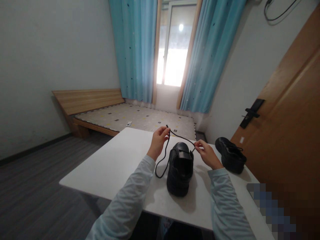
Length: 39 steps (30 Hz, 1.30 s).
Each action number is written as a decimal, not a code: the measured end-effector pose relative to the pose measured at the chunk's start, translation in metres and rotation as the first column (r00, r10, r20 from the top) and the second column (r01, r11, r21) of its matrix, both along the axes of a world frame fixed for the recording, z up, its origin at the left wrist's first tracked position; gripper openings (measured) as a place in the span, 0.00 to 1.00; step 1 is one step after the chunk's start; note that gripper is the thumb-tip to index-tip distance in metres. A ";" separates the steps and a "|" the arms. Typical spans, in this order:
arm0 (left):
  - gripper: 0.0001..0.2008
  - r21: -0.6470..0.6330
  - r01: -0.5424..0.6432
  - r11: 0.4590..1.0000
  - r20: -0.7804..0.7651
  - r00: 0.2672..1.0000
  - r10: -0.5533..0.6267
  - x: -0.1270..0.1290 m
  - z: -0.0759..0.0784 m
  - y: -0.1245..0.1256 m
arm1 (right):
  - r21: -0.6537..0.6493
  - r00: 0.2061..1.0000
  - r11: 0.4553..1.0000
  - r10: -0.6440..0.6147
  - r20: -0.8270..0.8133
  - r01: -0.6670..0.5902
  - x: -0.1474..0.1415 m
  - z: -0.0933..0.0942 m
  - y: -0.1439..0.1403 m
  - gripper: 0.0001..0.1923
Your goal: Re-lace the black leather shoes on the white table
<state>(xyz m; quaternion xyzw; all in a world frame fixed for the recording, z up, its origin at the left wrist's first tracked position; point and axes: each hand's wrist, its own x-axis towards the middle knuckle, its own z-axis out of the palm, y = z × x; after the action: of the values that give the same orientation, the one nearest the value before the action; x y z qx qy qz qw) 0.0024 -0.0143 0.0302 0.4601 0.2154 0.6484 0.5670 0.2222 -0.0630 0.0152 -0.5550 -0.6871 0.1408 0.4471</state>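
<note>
A black shoe (180, 168) sits on the white table (117, 163), heel towards the person and toe pointing away, towards the window (172, 46). A black lace (163, 156) runs up from the shoe on both sides. The left hand (158, 140), raised just left of the shoe, pinches one end between thumb and fingers, so the tip sticks up above the knuckles, while the slack below drops in a loop that touches the table beside the shoe. The right hand (207, 153), just right of the shoe, nips the other part of the lace in a narrow fingertip grip close to the eyelets (the exact fingers are too small to make out). Between the two hands the lace stretches taut above the shoe's toe. A second shoe (230, 155) lies right of the first, near the table's far edge, apart from it. Beyond the shoe stand a low bed (135, 116) and blue curtains (135, 50); a wooden door (287, 126) rises to its right.
</note>
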 end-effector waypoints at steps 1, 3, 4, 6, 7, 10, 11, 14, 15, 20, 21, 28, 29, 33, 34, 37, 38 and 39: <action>0.12 0.003 0.000 1.000 -0.004 1.000 0.000 0.000 0.000 0.000 | 0.019 1.000 1.000 -0.011 -0.019 0.012 0.000 0.000 0.000 0.04; 0.12 0.011 -0.003 1.000 -0.016 1.000 0.003 0.001 0.000 -0.001 | 0.061 0.997 0.997 -0.034 -0.066 0.038 0.001 0.000 0.001 0.06; 0.12 0.016 -0.006 1.000 -0.023 1.000 0.006 0.001 0.000 -0.001 | 0.086 0.994 0.995 -0.045 -0.095 0.054 0.002 0.000 0.001 0.06; 0.12 0.026 -0.012 1.000 -0.039 0.999 0.013 0.001 0.000 -0.001 | 0.139 0.986 0.986 -0.067 -0.153 0.088 0.004 0.000 0.002 0.07; 0.12 0.029 -0.015 0.999 -0.048 0.999 0.016 0.001 -0.001 -0.001 | 0.165 0.980 0.981 -0.075 -0.182 0.106 0.005 0.001 0.003 0.08; 0.12 0.039 -0.018 0.999 -0.065 0.998 0.020 0.001 -0.002 0.001 | 0.248 0.961 0.958 -0.072 -0.268 0.141 0.008 0.003 0.002 0.08; 0.12 0.044 -0.015 0.999 -0.067 0.998 0.018 0.001 -0.003 0.001 | 0.276 0.953 0.950 -0.063 -0.297 0.149 0.007 0.005 0.001 0.07; 0.12 0.054 -0.015 0.998 -0.069 0.997 0.018 0.000 -0.004 0.002 | 0.345 0.924 0.925 -0.016 -0.381 0.158 0.003 0.012 -0.004 0.07; 0.11 0.056 -0.016 0.998 -0.070 0.997 0.020 0.000 -0.005 0.003 | 0.364 0.915 0.918 0.003 -0.404 0.158 0.002 0.014 -0.006 0.07; 0.12 0.047 -0.036 0.998 -0.073 0.997 0.039 -0.001 -0.004 0.003 | 0.353 0.918 0.924 0.006 -0.396 0.146 0.001 0.017 -0.009 0.08; 0.12 0.043 -0.042 0.998 -0.069 0.997 0.045 -0.001 -0.004 0.003 | 0.321 0.929 0.936 -0.020 -0.368 0.147 0.002 0.016 -0.009 0.09; 0.12 0.074 -0.070 0.995 -0.021 0.997 0.072 -0.005 -0.001 0.009 | 0.192 0.965 0.973 -0.075 -0.252 0.126 -0.002 0.009 -0.004 0.10; 0.12 0.077 -0.074 0.994 -0.016 0.997 0.075 -0.006 0.000 0.010 | 0.182 0.967 0.977 -0.063 -0.249 0.111 -0.003 0.009 -0.004 0.10; 0.12 0.066 -0.078 0.995 0.005 0.997 0.078 -0.008 0.005 0.009 | 0.163 0.976 0.981 -0.073 -0.207 0.108 -0.004 0.007 -0.004 0.11; 0.12 0.066 -0.075 0.995 0.009 0.997 0.075 -0.008 0.008 0.010 | 0.159 0.977 0.982 -0.071 -0.201 0.103 -0.004 0.007 -0.004 0.11; 0.13 0.081 -0.061 0.995 0.008 0.998 0.061 -0.011 0.022 0.012 | 0.113 0.978 0.993 -0.001 -0.209 0.026 -0.003 0.007 -0.005 0.12; 0.13 0.087 -0.059 0.994 0.002 0.998 0.059 -0.012 0.029 0.013 | 0.086 0.978 0.996 0.028 -0.206 -0.011 -0.002 0.007 -0.005 0.13; 0.13 0.099 -0.059 0.993 -0.006 0.998 0.060 -0.013 0.036 0.015 | 0.050 0.979 0.998 0.053 -0.195 -0.044 -0.001 0.007 -0.005 0.14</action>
<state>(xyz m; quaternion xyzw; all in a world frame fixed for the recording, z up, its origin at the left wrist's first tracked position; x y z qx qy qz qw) -0.0108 0.0006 0.0667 0.4837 0.1994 0.6729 0.5229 0.2209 -0.0684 0.0221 -0.5111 -0.6560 0.1902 0.5218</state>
